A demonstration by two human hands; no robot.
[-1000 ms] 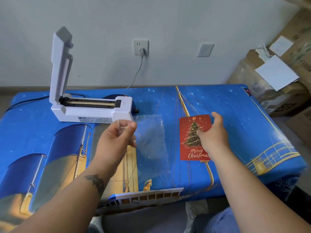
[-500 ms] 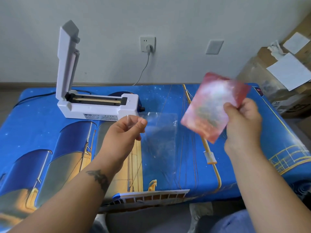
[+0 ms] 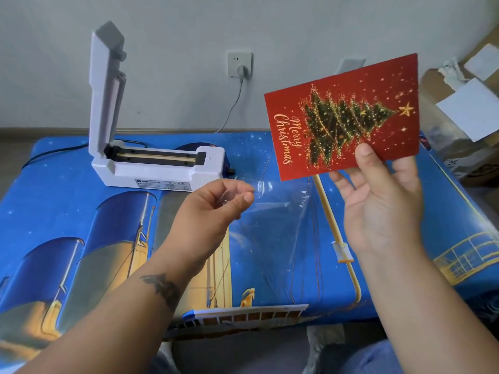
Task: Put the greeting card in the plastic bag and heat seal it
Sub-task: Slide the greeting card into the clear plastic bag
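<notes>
Greeting card (image 3: 343,114): red, glossy, rectangular, held in the air and turned sideways; thumb over its lower edge, fingers behind.
Right hand (image 3: 378,201): palm toward the camera, pinching the card.
Left hand (image 3: 213,209): thumb and fingertips closed on the bag's upper corner.
Plastic bag (image 3: 275,233): clear, thin, empty, hanging below the left fingertips.
Heat sealer (image 3: 151,163): white, lid upright, beyond the left fingers on the blue cloth (image 3: 54,201).
</notes>
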